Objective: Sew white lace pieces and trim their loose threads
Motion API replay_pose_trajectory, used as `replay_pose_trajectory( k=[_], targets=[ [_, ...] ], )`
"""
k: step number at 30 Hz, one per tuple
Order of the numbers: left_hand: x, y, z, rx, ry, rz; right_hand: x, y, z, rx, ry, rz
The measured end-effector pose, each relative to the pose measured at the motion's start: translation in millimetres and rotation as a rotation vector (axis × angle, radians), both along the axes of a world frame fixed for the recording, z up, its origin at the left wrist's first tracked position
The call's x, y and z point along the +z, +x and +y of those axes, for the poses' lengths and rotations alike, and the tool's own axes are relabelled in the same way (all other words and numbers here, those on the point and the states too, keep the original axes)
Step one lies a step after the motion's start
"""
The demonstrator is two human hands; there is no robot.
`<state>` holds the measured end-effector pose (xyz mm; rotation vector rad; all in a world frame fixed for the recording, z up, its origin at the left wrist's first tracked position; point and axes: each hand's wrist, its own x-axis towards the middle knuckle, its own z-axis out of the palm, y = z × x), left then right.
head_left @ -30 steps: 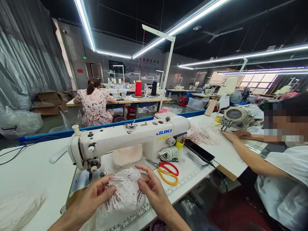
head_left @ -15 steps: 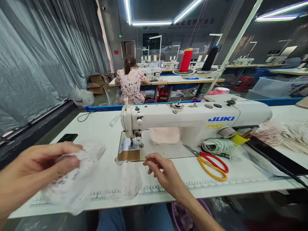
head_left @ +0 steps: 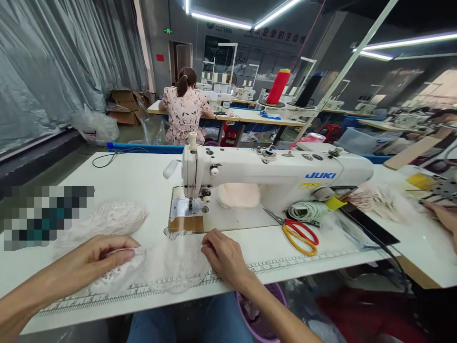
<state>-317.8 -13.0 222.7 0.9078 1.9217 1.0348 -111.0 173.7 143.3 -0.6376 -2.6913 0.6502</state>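
My left hand (head_left: pixel 110 259) is closed round a bunched part of the white lace fabric (head_left: pixel 176 262), low over the table's front. The lace stretches right from it, and its far edge lies in front of the sewing machine's (head_left: pixel 246 166) needle plate. At the lace's right edge, the curled fingers of my right hand (head_left: pixel 224 255) pinch the cloth; the fingertips are partly hidden. Behind my left hand, more white lace (head_left: pixel 117 216) lies in a loose heap.
Red-and-yellow-handled scissors (head_left: pixel 296 233) lie right of my right hand, near a pale green cord coil (head_left: pixel 307 212). A pale pink pad (head_left: pixel 239 195) sits under the machine arm. A purple basket (head_left: pixel 266 309) stands below the table. Another person's hand (head_left: pixel 442 214) shows at far right.
My left hand has come down and right, and the lace now lies spread between my hands. My right hand has closed on its right edge. The view has turned right, revealing another person's hand.
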Motion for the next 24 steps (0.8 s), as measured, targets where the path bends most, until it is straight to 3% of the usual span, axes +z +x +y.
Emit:
replay_pose_trajectory(
  k=[3,11,16,20,24],
  targets=[
    [-1.4,3,3,-0.142,-0.093,0.041,-2.8,0,2,-0.005,-0.015,0.02],
    [5.3,8,7,-0.324,-0.173,-0.075,-1.4,2,3,0.009,-0.16,0.204],
    [-2.0,18,22,-0.378,-0.167,-0.116,15.5,5,-8,0.143,-0.538,0.288],
    [-6.2,22,42,-0.459,-0.092,-0.153,15.2,-9,-22,0.309,-0.92,0.281],
    [-11.2,17,53,-0.447,-0.057,-0.194,6.5,-27,-29,0.208,-1.193,0.246]
  ],
)
